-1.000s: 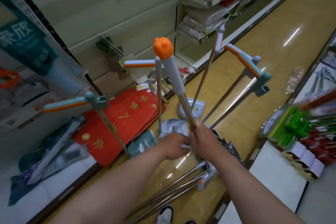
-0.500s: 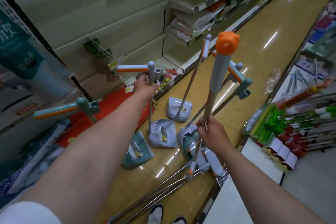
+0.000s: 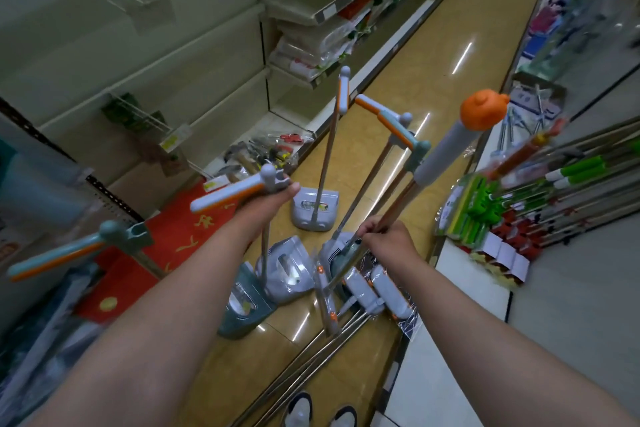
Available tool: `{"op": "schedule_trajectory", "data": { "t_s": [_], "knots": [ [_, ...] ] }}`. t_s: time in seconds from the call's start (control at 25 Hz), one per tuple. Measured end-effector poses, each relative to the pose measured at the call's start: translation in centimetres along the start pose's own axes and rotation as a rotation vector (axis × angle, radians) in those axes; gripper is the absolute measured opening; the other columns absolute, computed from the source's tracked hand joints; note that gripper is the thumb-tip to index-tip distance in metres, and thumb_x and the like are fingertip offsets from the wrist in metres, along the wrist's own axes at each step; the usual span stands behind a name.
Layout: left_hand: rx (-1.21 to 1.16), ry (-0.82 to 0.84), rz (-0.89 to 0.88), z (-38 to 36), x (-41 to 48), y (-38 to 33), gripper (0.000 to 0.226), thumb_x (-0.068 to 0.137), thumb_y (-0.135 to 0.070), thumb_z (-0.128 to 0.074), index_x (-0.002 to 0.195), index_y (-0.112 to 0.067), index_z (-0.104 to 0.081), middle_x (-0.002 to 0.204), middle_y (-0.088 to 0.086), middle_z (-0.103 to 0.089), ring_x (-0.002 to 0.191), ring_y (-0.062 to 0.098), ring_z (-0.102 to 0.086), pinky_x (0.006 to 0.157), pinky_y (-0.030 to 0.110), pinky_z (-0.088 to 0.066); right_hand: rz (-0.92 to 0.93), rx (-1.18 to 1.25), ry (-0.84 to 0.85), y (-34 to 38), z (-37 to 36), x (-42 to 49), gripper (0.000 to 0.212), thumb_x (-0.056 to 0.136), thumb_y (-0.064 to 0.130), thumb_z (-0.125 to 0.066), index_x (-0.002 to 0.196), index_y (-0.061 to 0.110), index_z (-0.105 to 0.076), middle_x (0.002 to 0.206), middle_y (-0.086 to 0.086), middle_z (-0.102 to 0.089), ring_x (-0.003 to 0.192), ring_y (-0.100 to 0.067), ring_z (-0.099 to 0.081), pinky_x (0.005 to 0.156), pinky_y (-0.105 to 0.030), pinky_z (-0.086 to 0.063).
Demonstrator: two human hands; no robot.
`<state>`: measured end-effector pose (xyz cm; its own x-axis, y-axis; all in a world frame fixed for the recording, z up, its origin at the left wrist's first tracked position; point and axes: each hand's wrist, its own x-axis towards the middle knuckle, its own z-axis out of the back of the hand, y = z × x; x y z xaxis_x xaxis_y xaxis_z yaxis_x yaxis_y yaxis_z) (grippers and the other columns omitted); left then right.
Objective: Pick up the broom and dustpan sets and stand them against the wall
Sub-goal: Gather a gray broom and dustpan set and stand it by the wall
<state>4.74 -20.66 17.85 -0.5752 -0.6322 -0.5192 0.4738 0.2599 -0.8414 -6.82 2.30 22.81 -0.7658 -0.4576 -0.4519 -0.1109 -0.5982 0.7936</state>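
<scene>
Since a moment ago the left hand [image 3: 277, 194] has closed round the top of a grey dustpan [image 3: 287, 270], fingers curled at the clip under its white-and-orange handle [image 3: 228, 196]. The broom [image 3: 446, 156] now leans further right. The right hand [image 3: 384, 239] grips the broom's metal pole low down, with the grey sleeve and orange cap [image 3: 483, 109] up by the right-hand shelf [image 3: 575, 170].

The pan stands on the yellow floor [image 3: 415, 97] in the aisle, its pole near upright. A teal dustpan [image 3: 242, 308] touches it on the left and another grey one [image 3: 313, 208] stands behind. Wrapped brush heads [image 3: 381, 291] and loose poles [image 3: 311, 357] lie underfoot by the shoes [image 3: 301, 409]. Red packets [image 3: 180, 239] lie at the foot of the left shelf [image 3: 173, 80].
</scene>
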Motion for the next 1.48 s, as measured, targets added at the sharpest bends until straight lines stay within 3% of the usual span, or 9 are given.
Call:
{"op": "schedule_trajectory", "data": {
  "t_s": [0.16, 0.28, 0.48, 0.56, 0.8, 0.96, 1.16, 1.32, 1.48],
  "knots": [
    [-0.033, 0.018, -0.167, -0.4, -4.4, -5.1, 0.072, 0.049, -0.077, -0.084, 0.108, -0.037, -0.073, 0.12, -0.006, -0.072, 0.118, 0.017, -0.064, 0.109, 0.045, -0.045, 0.014, 0.017, -0.014, 1.2, -0.5, -0.4, 0.027, 0.079, -0.006, -0.056, 0.069, 0.015, -0.07, 0.073, -0.002, -0.066, 0.072, -0.018, -0.058, 0.067, -0.032, -0.05],
    [0.032, 0.121, -0.257, -0.7, -8.0, -7.1, 0.048, 0.064, -0.062, -0.083, 0.101, -0.032, -0.075, 0.11, -0.005, -0.075, 0.112, 0.016, -0.067, 0.105, 0.047, -0.049, 0.023, 0.007, -0.033, 1.8, -0.9, -1.0, 0.028, 0.079, -0.006, -0.054, 0.07, 0.015, -0.07, 0.071, -0.001, -0.064, 0.067, -0.017, -0.055, 0.062, -0.028, -0.044],
    [0.193, 0.241, -0.434, -1.3, -12.2, -8.6, 0.023, 0.085, -0.04, -0.077, 0.106, -0.033, -0.074, 0.107, -0.016, -0.072, 0.098, -0.009, -0.064, 0.083, 0.011, -0.05, 0.046, 0.01, -0.024, 2.3, -1.4, -2.3, 0.03, 0.08, -0.006, -0.055, 0.067, 0.018, -0.067, 0.071, 0.002, -0.063, 0.071, -0.017, -0.057, 0.066, -0.029, -0.045],
    [0.228, 0.264, -0.49, -1.7, -13.9, -9.2, 0.021, 0.087, -0.039, -0.075, 0.108, -0.036, -0.073, 0.107, -0.017, -0.07, 0.096, -0.009, -0.063, 0.078, 0.007, -0.049, 0.062, 0.011, -0.034, 2.4, -1.3, -3.0, 0.03, 0.08, -0.006, -0.055, 0.066, 0.019, -0.066, 0.07, 0.004, -0.062, 0.07, -0.016, -0.056, 0.065, -0.028, -0.043],
    [0.159, 0.344, -0.532, -3.4, -16.2, -10.4, 0.027, 0.091, -0.03, -0.072, 0.118, -0.034, -0.069, 0.108, -0.014, -0.072, 0.096, -0.008, -0.066, 0.082, 0.011, -0.052, 0.15, -0.093, 0.044, 3.2, -0.6, -5.0, 0.021, 0.081, 0.0, -0.059, 0.076, 0.017, -0.069, 0.081, 0.002, -0.068, 0.086, -0.021, -0.063, 0.082, -0.04, -0.054],
    [0.114, 0.361, -0.448, -4.6, -17.0, -10.2, 0.032, 0.085, -0.037, -0.078, 0.114, -0.026, -0.072, 0.108, -0.004, -0.076, 0.105, 0.01, -0.07, 0.096, 0.04, -0.056, 0.236, -0.185, 0.092, 4.3, 0.5, -6.6, 0.015, 0.088, 0.006, -0.059, 0.094, 0.014, -0.07, 0.096, 0.0, -0.072, 0.095, -0.02, -0.066, 0.087, -0.04, -0.055],
    [0.043, 0.458, -0.528, -5.7, -19.4, -10.5, 0.029, 0.094, -0.019, -0.068, 0.121, -0.028, -0.071, 0.119, -0.007, -0.073, 0.113, 0.005, -0.066, 0.084, 0.018, -0.055, 0.317, -0.203, 0.062, 5.3, 1.7, -8.9, 0.017, 0.094, 0.014, -0.06, 0.109, 0.018, -0.064, 0.097, 0.004, -0.069, 0.094, -0.016, -0.065, 0.081, -0.034, -0.054],
    [-0.016, 0.467, -0.555, -6.0, -20.2, -11.0, 0.023, 0.091, -0.019, -0.072, 0.11, -0.031, -0.075, 0.116, 0.003, -0.075, 0.119, 0.02, -0.065, 0.107, 0.045, -0.048, 0.403, -0.33, 0.03, 6.3, 2.7, -10.2, 0.019, 0.095, 0.025, -0.061, 0.111, 0.016, -0.063, 0.097, -0.004, -0.069, 0.088, -0.021, -0.064, 0.074, -0.034, -0.052],
    [-0.036, 0.437, -0.628, -6.3, -21.1, -12.3, 0.028, 0.088, -0.024, -0.072, 0.116, -0.027, -0.073, 0.111, 0.006, -0.075, 0.114, 0.027, -0.068, 0.106, 0.054, -0.048, 0.47, -0.213, 0.034, 5.4, 4.3, -11.4, 0.01, 0.091, 0.021, -0.066, 0.1, 0.021, -0.061, 0.092, 0.005, -0.069, 0.09, -0.016, -0.067, 0.085, -0.041, -0.056]
  ]
}}
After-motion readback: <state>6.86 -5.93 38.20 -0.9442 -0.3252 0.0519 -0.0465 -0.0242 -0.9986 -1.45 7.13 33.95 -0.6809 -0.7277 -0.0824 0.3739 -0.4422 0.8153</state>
